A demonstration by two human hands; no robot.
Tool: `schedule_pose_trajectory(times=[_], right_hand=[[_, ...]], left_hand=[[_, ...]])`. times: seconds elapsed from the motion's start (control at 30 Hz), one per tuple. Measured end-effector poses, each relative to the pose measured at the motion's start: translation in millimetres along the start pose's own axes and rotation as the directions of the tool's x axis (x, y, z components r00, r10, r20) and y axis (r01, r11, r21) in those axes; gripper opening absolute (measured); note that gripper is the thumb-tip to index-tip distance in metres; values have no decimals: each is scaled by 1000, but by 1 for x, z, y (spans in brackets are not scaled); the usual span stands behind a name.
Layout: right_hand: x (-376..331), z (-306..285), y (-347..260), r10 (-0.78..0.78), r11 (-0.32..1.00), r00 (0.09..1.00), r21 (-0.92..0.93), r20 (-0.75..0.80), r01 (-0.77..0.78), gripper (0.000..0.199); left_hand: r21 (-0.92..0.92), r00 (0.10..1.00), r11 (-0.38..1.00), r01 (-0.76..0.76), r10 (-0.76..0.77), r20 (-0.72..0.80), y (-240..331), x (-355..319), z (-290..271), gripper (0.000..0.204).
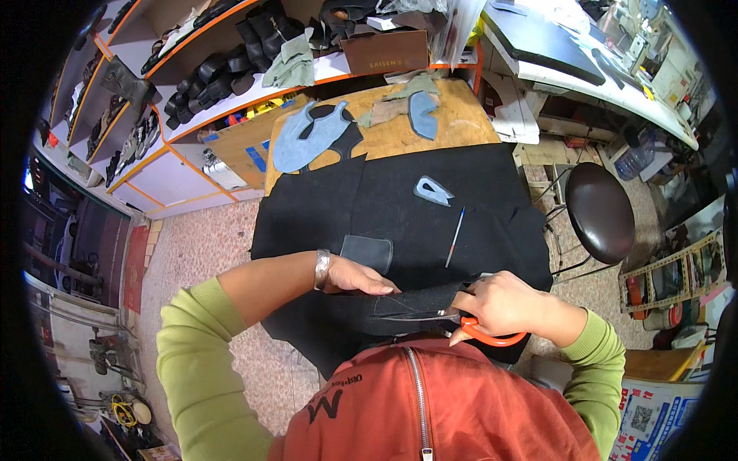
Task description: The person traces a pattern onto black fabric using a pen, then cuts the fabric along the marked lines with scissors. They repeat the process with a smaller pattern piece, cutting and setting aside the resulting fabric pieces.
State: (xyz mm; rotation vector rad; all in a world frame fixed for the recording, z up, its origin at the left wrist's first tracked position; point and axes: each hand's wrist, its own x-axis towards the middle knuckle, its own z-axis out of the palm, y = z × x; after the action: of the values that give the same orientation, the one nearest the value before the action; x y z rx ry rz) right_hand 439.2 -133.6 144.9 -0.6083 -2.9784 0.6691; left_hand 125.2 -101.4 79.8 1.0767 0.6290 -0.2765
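Observation:
A large sheet of black fabric (323, 207) covers most of the wooden table and hangs over its near edge. My left hand (355, 276), with a silver cuff at the wrist, is closed on the fabric's near part, thumb on top. In my right hand (500, 303) is a pair of scissors (496, 339) with orange handles. Their blades point left along the fabric, toward my left hand, where faint chalk-like lines show. Beyond my left hand lies a dark grey rectangular piece (367, 253). A thin pen (455, 237) and a small blue-grey looped piece (433, 191) rest farther out on the fabric.
Blue-grey cut pieces (311, 138) lie on the far bare part of the wooden table (461, 107). Shelves of shoes and boots (207, 84) stand at the back left. A round dark stool (600, 213) is to the right, below a white workbench (538, 69).

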Motion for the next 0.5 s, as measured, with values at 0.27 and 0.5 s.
schedule_pose_trajectory(times=[0.27,0.5], right_hand=[[-4,4,9,12,998,999,66,-37,-10,59],[-8,10,22,246,872,968,445,-36,-205,55]], left_hand=[[69,930,990,-126,142,-340,44,-34,-12,49],[558,563,828,46,440,-699,98,-39,8,52]])
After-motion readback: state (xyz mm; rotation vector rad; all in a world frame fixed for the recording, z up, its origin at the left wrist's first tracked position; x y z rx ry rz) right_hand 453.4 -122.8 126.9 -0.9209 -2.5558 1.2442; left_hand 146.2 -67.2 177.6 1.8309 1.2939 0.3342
